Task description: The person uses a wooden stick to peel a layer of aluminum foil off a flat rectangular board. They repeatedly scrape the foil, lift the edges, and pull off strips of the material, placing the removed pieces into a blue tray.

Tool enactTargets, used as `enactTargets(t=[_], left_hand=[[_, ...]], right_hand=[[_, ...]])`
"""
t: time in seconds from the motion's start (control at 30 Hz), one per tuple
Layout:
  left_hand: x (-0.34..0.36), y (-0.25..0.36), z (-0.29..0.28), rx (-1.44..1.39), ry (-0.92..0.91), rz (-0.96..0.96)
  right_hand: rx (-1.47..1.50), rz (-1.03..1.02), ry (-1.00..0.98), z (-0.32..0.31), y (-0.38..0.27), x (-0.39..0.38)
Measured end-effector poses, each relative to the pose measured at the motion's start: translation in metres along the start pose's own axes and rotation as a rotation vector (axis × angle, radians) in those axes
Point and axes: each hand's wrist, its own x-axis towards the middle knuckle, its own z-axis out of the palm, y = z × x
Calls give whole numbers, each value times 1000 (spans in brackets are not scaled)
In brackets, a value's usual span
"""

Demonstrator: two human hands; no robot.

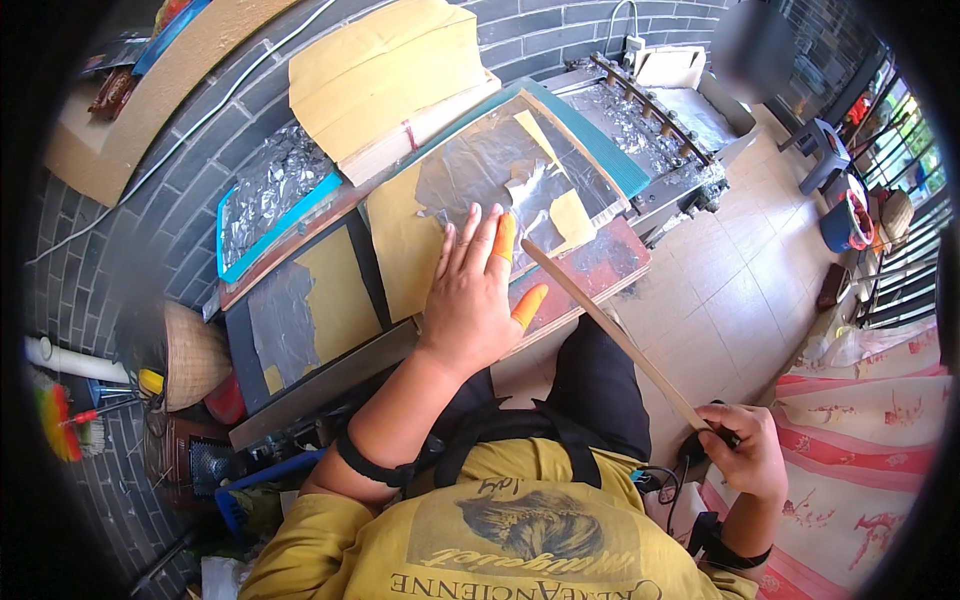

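Observation:
My left hand (pixel 468 305) lies palm down with fingers stretched out, wearing orange finger covers on its forefinger and thumb. Under it is a sheet of brown paper (pixel 395 235) bearing torn silver foil (pixel 460 175), on top of a stack of boards. My right hand (pixel 748 455) is closed around the near end of a long thin wooden stick (pixel 612 328). The stick slants up to the left, its far tip close beside the left forefinger. Whether that tip touches the foil I cannot tell.
Left of the stack, a blue-rimmed tray (pixel 225 240) holds crumpled foil, and a dark board (pixel 245 335) carries more paper and foil. Behind lies a pile of brown paper (pixel 390 75). A metal frame (pixel 715 165) with foil scraps stands far right, and a patterned cloth (pixel 850 480) hangs near right.

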Motion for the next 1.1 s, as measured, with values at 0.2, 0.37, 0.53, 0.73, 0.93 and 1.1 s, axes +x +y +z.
enactTargets(t=[0.2, 0.37, 0.53, 0.73, 0.93, 1.1], left_hand=[[1, 3, 0, -14, -39, 3], [4, 7, 5, 18, -85, 40], [3, 6, 10, 47, -112, 61], [4, 7, 13, 39, -105, 49], [5, 9, 13, 54, -101, 41], [6, 9, 12, 45, -90, 43]], right_hand=[[63, 15, 25, 3, -1, 2], [20, 110, 161, 1, -1, 0], [188, 129, 95, -13, 4, -14], [236, 149, 43, -20, 7, -22], [206, 126, 4, -19, 9, -23], [206, 50, -17, -18, 11, -23]])
